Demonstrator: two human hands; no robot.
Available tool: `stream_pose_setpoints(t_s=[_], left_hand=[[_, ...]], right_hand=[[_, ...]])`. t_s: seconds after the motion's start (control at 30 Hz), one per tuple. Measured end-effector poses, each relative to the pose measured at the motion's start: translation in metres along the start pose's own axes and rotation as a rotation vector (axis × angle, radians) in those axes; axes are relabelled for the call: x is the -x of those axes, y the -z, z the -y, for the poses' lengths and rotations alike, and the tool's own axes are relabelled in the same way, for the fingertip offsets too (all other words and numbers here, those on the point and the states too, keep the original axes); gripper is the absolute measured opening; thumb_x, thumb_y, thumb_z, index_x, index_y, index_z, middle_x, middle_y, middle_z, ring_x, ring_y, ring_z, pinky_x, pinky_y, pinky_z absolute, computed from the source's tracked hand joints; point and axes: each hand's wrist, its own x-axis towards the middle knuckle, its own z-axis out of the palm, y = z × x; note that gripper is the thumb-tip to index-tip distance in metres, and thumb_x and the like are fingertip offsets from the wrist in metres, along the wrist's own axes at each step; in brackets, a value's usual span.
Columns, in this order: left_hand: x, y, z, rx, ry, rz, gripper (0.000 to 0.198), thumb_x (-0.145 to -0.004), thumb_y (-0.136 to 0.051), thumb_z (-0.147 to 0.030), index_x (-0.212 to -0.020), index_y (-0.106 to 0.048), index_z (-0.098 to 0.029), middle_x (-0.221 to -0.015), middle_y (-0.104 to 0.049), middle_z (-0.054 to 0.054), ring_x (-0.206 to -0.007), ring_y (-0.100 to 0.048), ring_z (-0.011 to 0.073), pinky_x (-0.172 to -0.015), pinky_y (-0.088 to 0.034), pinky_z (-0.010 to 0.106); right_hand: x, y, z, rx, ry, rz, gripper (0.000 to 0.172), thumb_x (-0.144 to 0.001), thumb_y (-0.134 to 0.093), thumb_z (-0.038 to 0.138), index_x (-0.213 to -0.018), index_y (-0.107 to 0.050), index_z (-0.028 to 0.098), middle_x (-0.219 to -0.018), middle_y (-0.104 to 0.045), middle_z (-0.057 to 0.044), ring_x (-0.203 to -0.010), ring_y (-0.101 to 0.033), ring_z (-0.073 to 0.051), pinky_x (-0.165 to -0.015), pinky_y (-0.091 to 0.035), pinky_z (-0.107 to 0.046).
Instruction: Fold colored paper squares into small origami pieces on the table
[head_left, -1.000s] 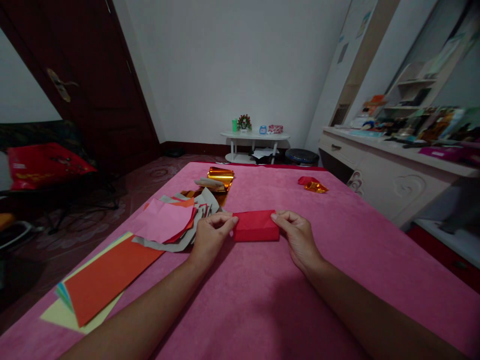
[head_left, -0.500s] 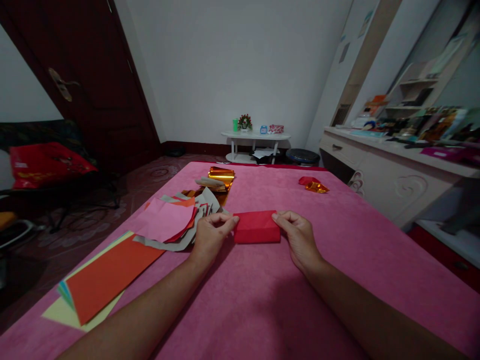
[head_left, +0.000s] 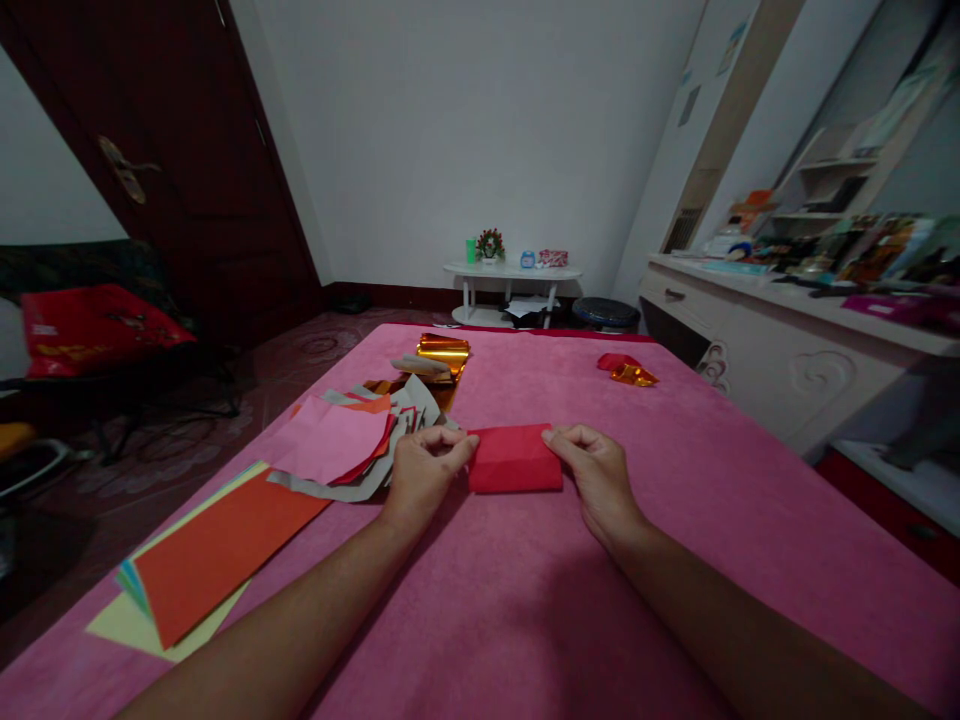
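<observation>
A folded piece of red paper [head_left: 515, 460] is held between my two hands over the pink cloth. My left hand [head_left: 429, 460] pinches its upper left corner between thumb and fingers. At the upper right corner, my right hand [head_left: 590, 458] grips it the same way. The paper's lower edge hangs free toward me, and a crease runs across it. Close to my left hand lies a heap of cut paper, with a pink sheet [head_left: 330, 440] on top and grey sheets [head_left: 360, 488] under it.
An orange sheet [head_left: 229, 555] tops a stack of coloured paper at the near left. A roll of gold foil [head_left: 442, 350] lies at the back, and a red and gold foil piece [head_left: 632, 374] at the back right. Beyond the pink-covered table [head_left: 697, 540] stands a white side table [head_left: 510, 271].
The red paper has tilted slightly, its lower edge a little lower and its face flatter to my view. Both hands keep their pinch on it and have barely moved.
</observation>
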Motion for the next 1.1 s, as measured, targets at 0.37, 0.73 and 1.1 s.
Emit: stream_pose_setpoints(t_s=[0.37,0.73,1.1], left_hand=[[-0.004,0.0,0.01,-0.15,0.017,0.09,0.023,-0.066,-0.066,-0.019,-0.087,-0.059,-0.014,-0.052,-0.056,-0.004,-0.045,-0.048,0.0078,-0.046,-0.033,0.017],[0.003,-0.006,0.003,-0.764,-0.268,0.297,0.024,-0.071,-0.053,-0.006,-0.084,-0.07,-0.018,-0.074,-0.067,0.003,-0.068,-0.059,0.0145,-0.064,-0.042,0.024],[-0.003,-0.012,0.009,-0.804,-0.594,0.51,0.024,-0.081,-0.053,-0.007,-0.086,-0.073,-0.02,-0.086,-0.067,0.005,-0.084,-0.059,0.0169,-0.077,-0.044,0.03]], right_hand=[[-0.007,0.002,-0.001,0.325,0.022,0.015,0.018,-0.059,-0.067,0.023,-0.063,-0.05,0.019,-0.057,-0.053,0.004,-0.053,-0.05,-0.011,-0.049,-0.037,-0.022],[-0.006,0.003,0.008,1.051,0.118,0.209,0.012,-0.066,-0.054,0.017,-0.068,-0.064,0.023,-0.061,-0.063,0.002,-0.055,-0.055,-0.012,-0.048,-0.03,-0.021],[-0.004,0.0,0.012,1.117,0.161,0.227,0.015,-0.067,-0.053,0.016,-0.067,-0.066,0.024,-0.07,-0.067,0.002,-0.059,-0.057,-0.011,-0.051,-0.032,-0.021]])
